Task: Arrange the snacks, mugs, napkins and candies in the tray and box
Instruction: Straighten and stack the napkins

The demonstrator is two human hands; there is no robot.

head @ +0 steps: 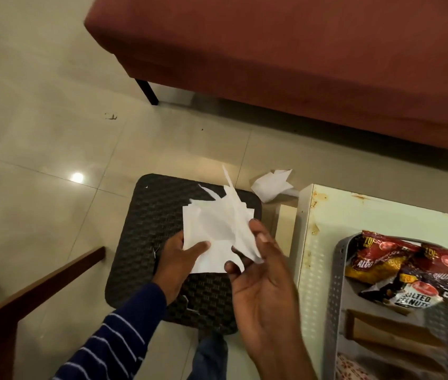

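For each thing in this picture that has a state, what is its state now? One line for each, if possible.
napkins: a loose, crumpled bunch, held in the air by both hands
left hand: grips the bunch at its left edge
right hand: fingers curled on the bunch's right side
napkin on the floor: crumpled, lying beside the table
snack packets: lying in the grey perforated tray
stool: standing under the hands

Legible print is found only on the snack packets in the grey perforated tray [337, 283]. "SALTED PEANUTS" is read, partly cut off, on the white label of the dark packet [406, 293]. "ALOO" is read on the red-and-yellow packet [368, 259], with "10" in a yellow roundel at its top corner. Remaining print is too blurred to be read.
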